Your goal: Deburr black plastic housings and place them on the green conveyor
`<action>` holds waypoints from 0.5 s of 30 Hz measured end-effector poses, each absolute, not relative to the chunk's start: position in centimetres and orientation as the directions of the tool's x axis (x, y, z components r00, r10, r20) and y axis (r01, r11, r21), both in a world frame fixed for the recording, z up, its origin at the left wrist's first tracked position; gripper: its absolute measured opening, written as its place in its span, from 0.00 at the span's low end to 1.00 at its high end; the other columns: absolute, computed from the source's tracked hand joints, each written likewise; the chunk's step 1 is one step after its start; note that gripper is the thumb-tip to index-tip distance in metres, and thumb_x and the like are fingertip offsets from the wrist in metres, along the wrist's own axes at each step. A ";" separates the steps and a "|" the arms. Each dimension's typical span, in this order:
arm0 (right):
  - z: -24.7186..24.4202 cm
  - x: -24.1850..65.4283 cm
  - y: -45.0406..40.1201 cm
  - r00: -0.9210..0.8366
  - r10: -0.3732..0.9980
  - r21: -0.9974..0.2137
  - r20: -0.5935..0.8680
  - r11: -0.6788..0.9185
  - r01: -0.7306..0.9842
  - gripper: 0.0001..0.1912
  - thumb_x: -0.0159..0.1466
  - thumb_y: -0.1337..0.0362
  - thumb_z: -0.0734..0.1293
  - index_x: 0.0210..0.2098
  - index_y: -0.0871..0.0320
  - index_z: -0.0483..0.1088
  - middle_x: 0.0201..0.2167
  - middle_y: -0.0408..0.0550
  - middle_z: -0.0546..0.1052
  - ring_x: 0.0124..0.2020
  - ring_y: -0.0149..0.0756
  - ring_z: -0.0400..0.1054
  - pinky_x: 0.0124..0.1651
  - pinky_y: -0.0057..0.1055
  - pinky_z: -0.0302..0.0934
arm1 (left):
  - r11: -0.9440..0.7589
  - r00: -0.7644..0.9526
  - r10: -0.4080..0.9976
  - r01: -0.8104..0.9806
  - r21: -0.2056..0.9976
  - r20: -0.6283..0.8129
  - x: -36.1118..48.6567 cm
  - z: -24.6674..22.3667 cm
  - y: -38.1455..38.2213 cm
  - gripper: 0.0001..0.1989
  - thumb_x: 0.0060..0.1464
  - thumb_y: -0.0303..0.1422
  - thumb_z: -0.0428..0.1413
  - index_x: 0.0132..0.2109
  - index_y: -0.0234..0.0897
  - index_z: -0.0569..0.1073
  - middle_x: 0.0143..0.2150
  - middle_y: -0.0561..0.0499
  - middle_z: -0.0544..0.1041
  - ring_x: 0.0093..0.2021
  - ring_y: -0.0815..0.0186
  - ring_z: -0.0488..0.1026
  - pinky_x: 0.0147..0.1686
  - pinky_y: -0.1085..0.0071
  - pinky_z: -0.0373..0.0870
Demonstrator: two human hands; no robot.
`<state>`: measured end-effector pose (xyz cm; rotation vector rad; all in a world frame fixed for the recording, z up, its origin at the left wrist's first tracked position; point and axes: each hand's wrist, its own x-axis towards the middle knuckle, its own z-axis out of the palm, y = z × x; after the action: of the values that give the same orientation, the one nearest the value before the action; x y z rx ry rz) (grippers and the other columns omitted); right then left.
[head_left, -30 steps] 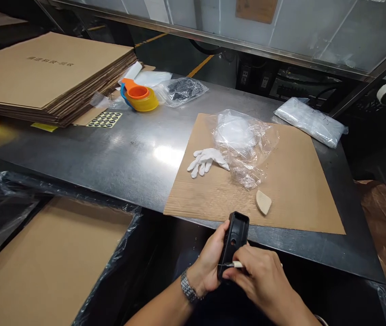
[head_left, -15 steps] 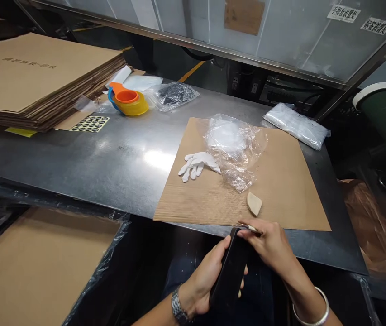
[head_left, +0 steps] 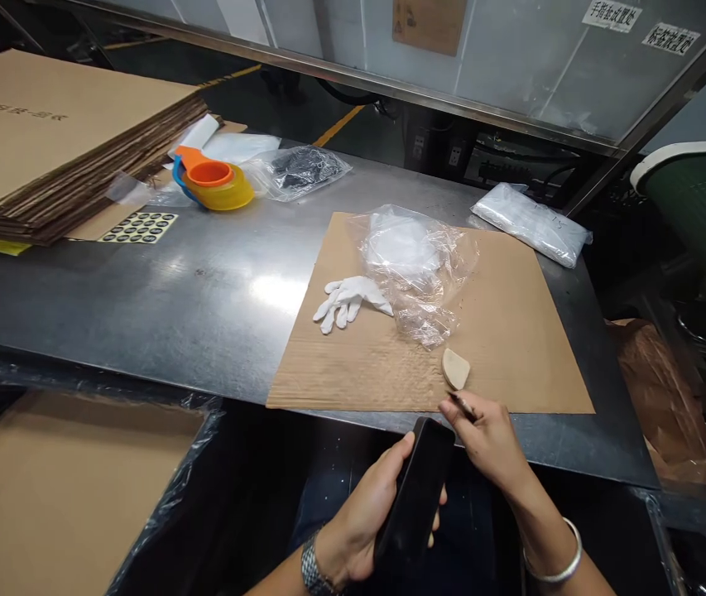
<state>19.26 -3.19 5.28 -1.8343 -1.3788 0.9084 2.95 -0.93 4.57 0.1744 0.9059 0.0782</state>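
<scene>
My left hand (head_left: 372, 511) is wrapped round a black slab like a smartphone (head_left: 415, 492), tilted up in front of the table's near edge. Its upper face looks dark and smooth. Between the fingertips of my right hand (head_left: 490, 439) is a thin, dark pointed tool (head_left: 465, 407); its exact kind is hard to make out. The tool is apart from the slab, its tip close to a cream-coloured, rounded wedge-shaped piece (head_left: 455, 369) on the cardboard sheet (head_left: 514, 331). Farther in on the sheet lie a white glove (head_left: 353, 300) and a crumpled clear plastic bag (head_left: 411, 257) with white contents.
The metal table (head_left: 216, 306) bears a stack of flat cardboard (head_left: 67, 124), tape scoops in orange and yellow (head_left: 213, 182), a label sheet (head_left: 140, 228), a bag of black items (head_left: 309, 170) and a plastic-wrapped pack (head_left: 530, 222). Below left stands a lined bin (head_left: 79, 480) holding cardboard.
My right hand has drawn the tool away from the slab's top end towards the wedge-shaped piece. The slab has turned, so more of its upper face shows. The view has shifted slightly.
</scene>
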 end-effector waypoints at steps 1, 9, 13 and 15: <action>5.0 19.3 -3.4 0.246 0.959 -0.826 -0.142 -0.251 0.504 0.17 0.65 0.57 0.58 0.24 0.60 0.67 0.17 0.38 0.60 0.20 0.26 0.54 0.24 0.24 0.49 | 0.980 0.605 0.165 -0.011 0.199 -0.779 3.0 4.7 -0.9 0.28 0.57 0.50 0.43 0.30 0.29 0.73 0.24 0.47 0.73 0.18 0.71 0.68 0.18 0.76 0.67; 3.9 17.4 -5.4 0.246 0.915 -0.888 -0.320 -0.380 0.261 0.10 0.60 0.59 0.64 0.38 0.58 0.68 0.23 0.39 0.69 0.24 0.29 0.65 0.28 0.25 0.57 | 0.900 0.528 0.412 -0.106 0.424 -0.743 3.5 4.1 -1.4 0.21 0.56 0.49 0.47 0.41 0.33 0.70 0.26 0.50 0.73 0.19 0.71 0.67 0.18 0.76 0.65; 3.3 17.7 -5.1 0.283 0.896 -0.902 -0.342 -0.397 0.169 0.16 0.62 0.53 0.62 0.30 0.60 0.69 0.19 0.40 0.69 0.16 0.25 0.60 0.20 0.24 0.52 | 0.906 0.560 0.390 -0.088 0.415 -0.731 3.4 3.9 -1.5 0.22 0.57 0.49 0.45 0.41 0.33 0.70 0.26 0.50 0.72 0.19 0.71 0.68 0.19 0.76 0.66; 3.1 18.1 -5.1 0.265 0.891 -0.904 -0.368 -0.409 0.122 0.19 0.62 0.51 0.61 0.27 0.61 0.68 0.17 0.40 0.69 0.12 0.23 0.56 0.17 0.23 0.50 | 0.923 0.581 0.351 -0.083 0.375 -0.734 3.2 3.9 -1.3 0.24 0.58 0.49 0.43 0.41 0.32 0.71 0.26 0.50 0.72 0.20 0.71 0.68 0.19 0.76 0.66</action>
<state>18.09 -5.06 3.14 -1.7399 -0.9321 1.2186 3.24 -1.34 3.86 0.3171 0.9194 0.2586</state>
